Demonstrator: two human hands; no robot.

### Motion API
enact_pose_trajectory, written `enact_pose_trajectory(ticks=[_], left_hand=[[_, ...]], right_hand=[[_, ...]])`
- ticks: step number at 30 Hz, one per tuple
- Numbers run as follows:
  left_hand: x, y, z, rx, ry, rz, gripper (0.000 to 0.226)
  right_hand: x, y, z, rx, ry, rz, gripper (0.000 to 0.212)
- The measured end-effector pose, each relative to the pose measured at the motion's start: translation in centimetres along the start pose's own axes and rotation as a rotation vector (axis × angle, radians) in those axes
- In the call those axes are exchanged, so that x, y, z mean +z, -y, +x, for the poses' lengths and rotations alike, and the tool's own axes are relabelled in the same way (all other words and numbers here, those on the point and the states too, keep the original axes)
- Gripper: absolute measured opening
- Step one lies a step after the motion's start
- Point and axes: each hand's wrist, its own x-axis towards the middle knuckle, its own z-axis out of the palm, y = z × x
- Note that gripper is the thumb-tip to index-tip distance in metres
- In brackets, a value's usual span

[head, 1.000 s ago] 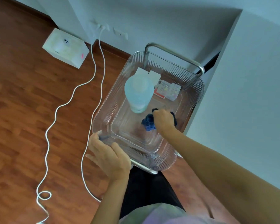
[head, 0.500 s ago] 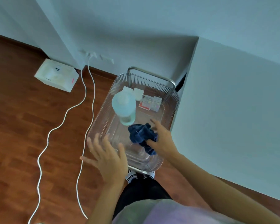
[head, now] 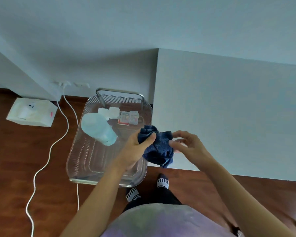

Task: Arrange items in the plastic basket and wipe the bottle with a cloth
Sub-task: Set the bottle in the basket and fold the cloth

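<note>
Well, the wooden floor (head: 15, 159) fills the lower left of the frame, with a pale wall (head: 229, 108) block taking up the right. Standing on the floor in the middle is the clear plastic basket (head: 79, 151), ribbed along its sides, with a metal handle (head: 120, 91) arching over its far end. Inside it, toward the upper left corner, stands the pale blue bottle (head: 97, 128) (it looks tilted from here, though that may be the wide lens). Behind the bottle, along the far wall of the basket, lie two white packets (head: 109, 112) and two small printed packs (head: 129, 118), side by side.

Over the basket's right edge, both hands hold the dark blue cloth (head: 158, 147), bunched up and well clear of the bottle. The left hand (head: 135, 151) grips it, thumb curled over the top of the bundle. The right hand (head: 186, 144) pinches the cloth's right side with its fingertips, the other fingers loosely bent.

At the upper left sits a white box (head: 32, 112) on the floor, and two white cables (head: 50, 151) snake down from a wall socket (head: 63, 83) past the basket. Striped socks (head: 162, 183) show below the basket.
</note>
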Motion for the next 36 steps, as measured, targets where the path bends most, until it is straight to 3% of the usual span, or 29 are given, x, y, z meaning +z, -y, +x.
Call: enact_pose_trajectory(ticks=[4, 8, 12, 14, 16, 17, 20, 22, 25, 28, 31, 34, 36], left_hand=[[1.7, -0.9, 2.0, 0.042, 0.084, 0.020, 0.022], [3.2, -1.6, 3.7, 0.137, 0.123, 0.427, 0.013], [5.2, -2.3, 4.8, 0.080, 0.151, 0.623, 0.067], [6.0, -2.5, 5.8, 0.082, 0.123, 0.740, 0.060], [6.3, -3.0, 6.9, 0.113, 0.094, 0.833, 0.042], [6.6, -3.2, 7.4, 0.129, 0.096, 0.858, 0.034], [7.3, -4.0, 8.3, 0.190, 0.157, 0.930, 0.027], [7.8, -4.4, 9.0, 0.211, 0.174, 1.001, 0.026], [8.1, -5.6, 9.9, 0.229, 0.149, 1.081, 0.025], [8.5, -7.1, 10.3, 0.326, 0.065, 1.117, 0.022], [8.5, -7.2, 9.7, 0.448, -0.013, 1.110, 0.015], [8.4, -4.1, 7.8, 0.520, 0.031, 1.136, 0.014], [8.0, -0.5, 6.4, 0.382, 0.163, 1.208, 0.014]], right_hand=[[-4.0, 0.2, 0.1, -0.074, -0.138, 0.034, 0.010], [-6.6, 1.5, 0.1, -0.239, -0.084, -0.128, 0.009], [-8.7, 2.9, 0.9, -0.249, -0.050, -0.058, 0.007], [-10.3, 3.1, 1.4, -0.230, 0.034, -0.066, 0.027], [-12.0, 3.0, 2.1, -0.171, 0.197, -0.158, 0.053], [-12.8, 2.8, 2.4, -0.126, 0.288, -0.220, 0.056], [-13.6, 1.7, 3.5, -0.051, 0.415, -0.438, 0.024], [-13.9, 1.0, 4.3, -0.067, 0.348, -0.556, 0.006], [-14.7, 1.1, 5.6, -0.218, 0.122, -0.677, 0.018], [-15.1, 1.8, 5.7, -0.508, -0.073, -0.711, 0.019], [-15.4, 1.3, 4.5, -0.680, -0.183, -0.718, 0.029], [-15.3, -1.5, 2.4, -0.698, -0.145, -0.815, 0.053], [-15.3, -4.3, 1.4, -0.620, 0.067, -0.935, 0.058]])
